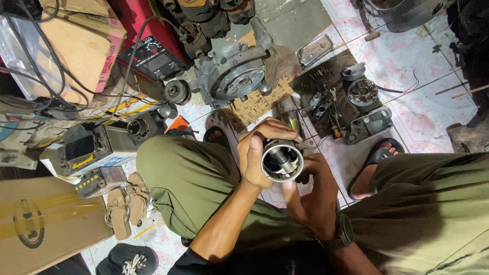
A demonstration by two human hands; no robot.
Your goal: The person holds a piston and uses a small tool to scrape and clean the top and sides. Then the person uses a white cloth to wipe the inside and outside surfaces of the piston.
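I am squatting in green trousers, sandalled feet on a patterned tiled floor. My left hand wraps around the side of a short metal cylinder, a hollow engine part with a shaft visible inside. The open end of the part faces up at me. My right hand, with a dark watch on the wrist, sits just below and to the right of the cylinder. Its fingers touch the underside of the part. Both hands hold it between my knees.
A grey engine crankcase rests on a wooden board ahead. A dark mat to the right carries wrenches and several small parts. At left are a finned cylinder block, a red welding machine, a battery, cardboard boxes and tan sandals.
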